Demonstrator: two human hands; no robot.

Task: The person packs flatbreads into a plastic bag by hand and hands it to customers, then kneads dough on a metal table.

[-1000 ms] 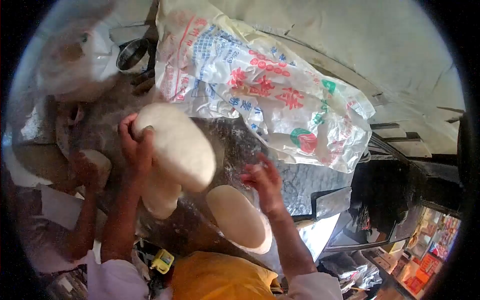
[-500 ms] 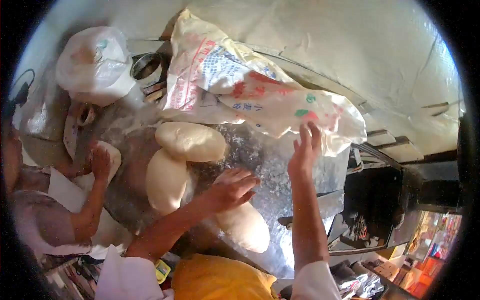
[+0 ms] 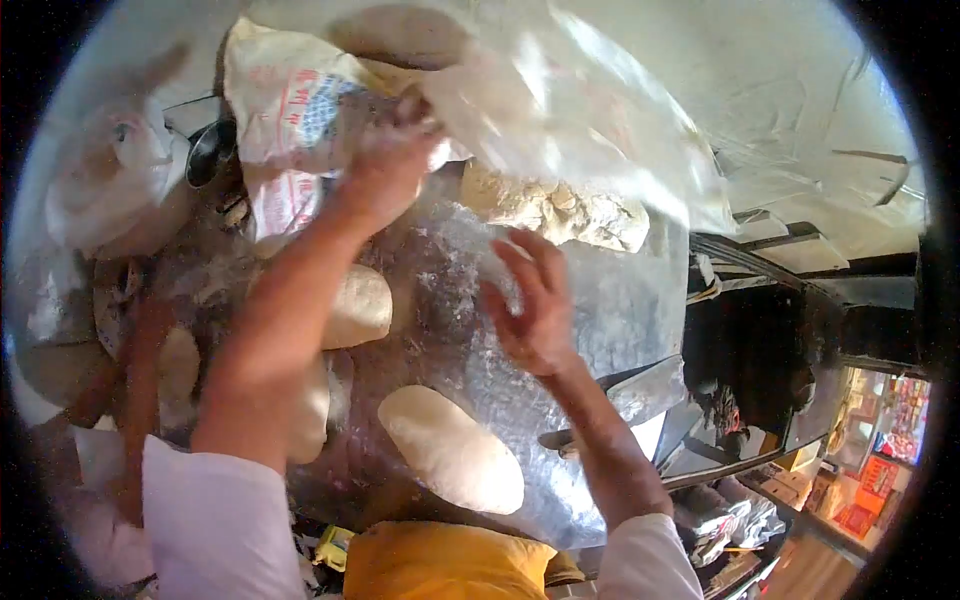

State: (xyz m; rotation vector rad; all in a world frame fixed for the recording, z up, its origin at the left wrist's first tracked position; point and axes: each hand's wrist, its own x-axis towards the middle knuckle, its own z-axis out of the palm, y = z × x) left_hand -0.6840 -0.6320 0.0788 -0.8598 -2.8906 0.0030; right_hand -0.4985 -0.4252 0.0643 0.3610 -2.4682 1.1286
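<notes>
My left hand [image 3: 392, 165], smeared by motion, is closed on the edge of the printed white flour bag [image 3: 290, 120], whose right part is lifted and blurred. Under the raised part lies a rough, lumpy mass of dough [image 3: 560, 210]. My right hand [image 3: 535, 305] is just below that mass, fingers apart and holding nothing. A smooth oval dough piece [image 3: 450, 450] rests near the front of the table. Two more pieces, one at the centre left [image 3: 360, 308] and one below it [image 3: 312, 415], are partly hidden by my left arm.
A co-worker's arm [image 3: 140, 400] is at the left beside another dough piece [image 3: 178, 365]. A plastic bag [image 3: 110, 190] and a metal bowl [image 3: 210, 153] stand at the back left. A flat blade [image 3: 640, 390] lies at the table's right edge.
My left hand has moved from above the front dough piece up to the bag. The bag has been lifted and pulled back, uncovering the lumpy dough. My right hand has come down and left.
</notes>
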